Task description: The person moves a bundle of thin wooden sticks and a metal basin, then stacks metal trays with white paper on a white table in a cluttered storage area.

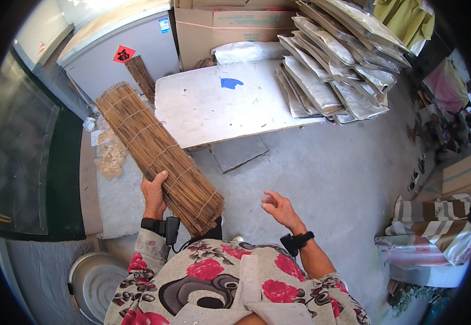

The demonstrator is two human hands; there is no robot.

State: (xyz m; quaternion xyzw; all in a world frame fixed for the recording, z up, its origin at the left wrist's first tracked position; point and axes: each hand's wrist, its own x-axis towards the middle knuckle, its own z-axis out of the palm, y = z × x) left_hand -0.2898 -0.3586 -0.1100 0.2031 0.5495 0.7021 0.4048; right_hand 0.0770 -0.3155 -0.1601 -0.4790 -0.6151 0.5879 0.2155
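My left hand (154, 195) grips a rolled mat of thin brown reeds (158, 156), bound across with several rows of cord. The thumb lies on top of the roll, and the other fingers are hidden beneath it. The roll slants from near my waist up to the far left, passing over the left corner of a white-topped table (203, 118). My right hand (281, 209) hangs over the concrete floor with bent fingers and holds nothing. A second, darker reed roll (141, 77) leans upright at the table's left end.
Foil-lined trays (316, 85) are stacked crookedly on the table's right side, some overhanging its edge. Behind stand a cardboard box (235, 28) and a chest freezer (121, 44). A round metal lid (97, 280) is low on the left. Striped cloth bundles (430, 215) lie at right.
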